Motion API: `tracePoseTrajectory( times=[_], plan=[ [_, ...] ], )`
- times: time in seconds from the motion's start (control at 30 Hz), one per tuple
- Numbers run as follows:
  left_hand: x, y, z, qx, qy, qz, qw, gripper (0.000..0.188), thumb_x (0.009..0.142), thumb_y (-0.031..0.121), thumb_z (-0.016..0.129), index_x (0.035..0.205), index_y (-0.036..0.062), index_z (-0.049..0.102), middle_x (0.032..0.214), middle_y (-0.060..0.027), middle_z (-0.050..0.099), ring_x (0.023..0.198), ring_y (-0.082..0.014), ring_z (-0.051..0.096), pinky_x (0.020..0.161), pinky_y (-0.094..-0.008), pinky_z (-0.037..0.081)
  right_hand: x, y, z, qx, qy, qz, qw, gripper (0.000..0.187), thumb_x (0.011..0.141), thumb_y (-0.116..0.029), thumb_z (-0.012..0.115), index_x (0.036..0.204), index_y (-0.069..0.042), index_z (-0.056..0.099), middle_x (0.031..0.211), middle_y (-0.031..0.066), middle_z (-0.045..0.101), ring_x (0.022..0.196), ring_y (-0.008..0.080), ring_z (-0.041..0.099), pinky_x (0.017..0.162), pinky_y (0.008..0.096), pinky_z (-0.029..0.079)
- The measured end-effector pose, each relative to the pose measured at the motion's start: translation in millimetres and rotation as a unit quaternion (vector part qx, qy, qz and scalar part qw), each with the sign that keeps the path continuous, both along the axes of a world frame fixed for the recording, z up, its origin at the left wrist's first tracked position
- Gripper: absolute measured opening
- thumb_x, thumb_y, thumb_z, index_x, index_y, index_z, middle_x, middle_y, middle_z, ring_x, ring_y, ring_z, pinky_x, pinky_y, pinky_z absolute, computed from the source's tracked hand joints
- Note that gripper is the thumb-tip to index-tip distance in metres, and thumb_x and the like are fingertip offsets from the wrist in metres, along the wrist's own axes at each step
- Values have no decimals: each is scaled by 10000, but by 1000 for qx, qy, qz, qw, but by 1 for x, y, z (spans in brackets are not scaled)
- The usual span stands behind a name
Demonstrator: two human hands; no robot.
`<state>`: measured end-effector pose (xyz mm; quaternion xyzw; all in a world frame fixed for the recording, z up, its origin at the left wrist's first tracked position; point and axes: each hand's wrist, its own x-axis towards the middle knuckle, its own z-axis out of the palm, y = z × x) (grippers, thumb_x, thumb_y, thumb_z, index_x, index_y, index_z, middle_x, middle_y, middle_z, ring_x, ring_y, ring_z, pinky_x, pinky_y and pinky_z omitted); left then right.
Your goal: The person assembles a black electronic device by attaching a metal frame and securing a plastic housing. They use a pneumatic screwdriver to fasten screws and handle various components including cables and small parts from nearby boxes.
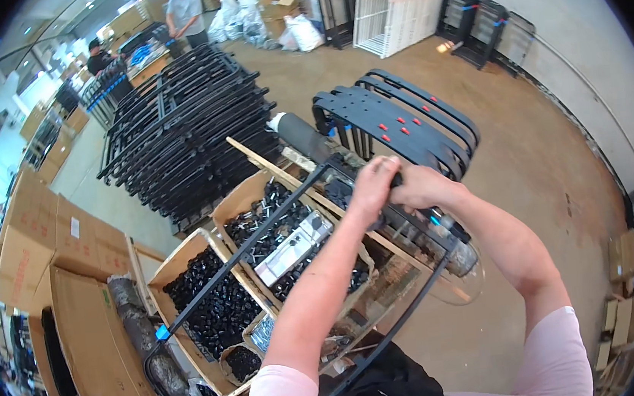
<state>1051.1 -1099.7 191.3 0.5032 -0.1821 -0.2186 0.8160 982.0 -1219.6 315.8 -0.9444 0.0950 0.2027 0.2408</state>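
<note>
Over the far end of a black tubular frame (242, 249), my left hand (374, 185) and my right hand (420, 186) are close together with their fingers closed. A small black part (396, 180) shows between them; its kind is hidden by the fingers. The frame lies slanted across the bench and open boxes, with a blue piece (163, 333) at its left corner. Below my right wrist is a dark object with a bright blue spot (435, 220), too blurred to name.
Cardboard boxes hold black plastic fittings (208, 296) and bolts (258, 217); a silvery white box (293, 247) lies on top. Beyond the bench are curved black panels (393, 118) with red pieces and a stack of black frames (188, 126). Two people (185, 14) stand far off.
</note>
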Motion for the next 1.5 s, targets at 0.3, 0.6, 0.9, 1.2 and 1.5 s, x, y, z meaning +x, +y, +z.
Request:
tracePoseTrajectory(
  times=[0.3,0.6,0.9,1.2,1.5],
  plan=[
    [175,65,5,59,-22,129,990,259,1075,292,636,1026,55,728,988,-25,691,949,-136,615,885,-324,496,196,53,-34,-1,-42,46,998,359,835,-323,682,938,-5,809,845,158,803,884,304,800,832,421,608],
    [197,64,-20,40,2,166,985,281,1054,305,649,1019,42,740,979,-22,687,936,-136,609,880,-316,492,228,55,-43,-8,-24,90,996,370,867,-334,663,940,0,805,841,141,802,853,294,796,824,424,606],
    [192,68,-29,37,-2,190,981,312,1056,345,654,1047,40,722,997,-19,680,946,-127,600,880,-316,498,233,65,-47,-51,17,124,991,372,895,-300,595,905,13,797,767,167,781,804,303,794,804,436,606],
    [192,72,-35,53,12,188,981,389,1052,436,646,1101,56,719,1076,-45,673,1056,-170,599,973,-350,472,246,65,-72,46,61,69,995,275,836,-230,645,816,26,744,727,131,760,650,258,766,701,409,604],
    [188,51,-31,33,-4,222,974,310,1024,327,665,1019,26,735,1043,-72,688,983,-177,658,870,-367,543,273,37,-116,172,36,87,981,32,751,-26,663,754,0,644,667,123,643,538,215,636,469,379,487]
  ],
)
